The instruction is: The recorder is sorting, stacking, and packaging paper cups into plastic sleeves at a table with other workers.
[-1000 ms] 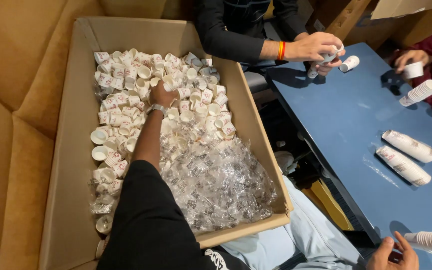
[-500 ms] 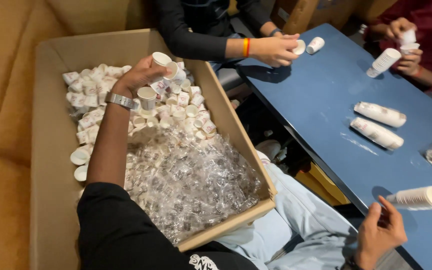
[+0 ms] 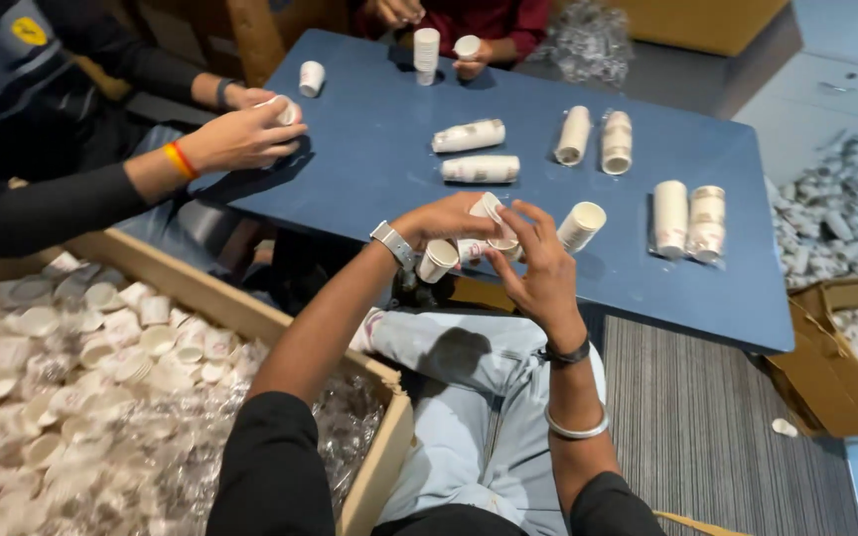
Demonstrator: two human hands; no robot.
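Open brown cardboard box (image 3: pixel 381 452) at left holds loose white cups (image 3: pixel 101 342).

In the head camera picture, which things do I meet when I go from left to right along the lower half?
Cardboard box of small paper cups → left hand → right hand → rolled cup stacks on the blue table → open carton.

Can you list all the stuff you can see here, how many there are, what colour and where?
table: one, blue, middle.
cup stacks: about eight lying down, white, on the table.
upright stack: one, white, far edge.
cardboard box: one, brown, lower left, full of loose white cups and clear wrap.
co-worker's hand: holds a white cup, upper left.
left hand: grips small white cups.
right hand: touches the same cups.
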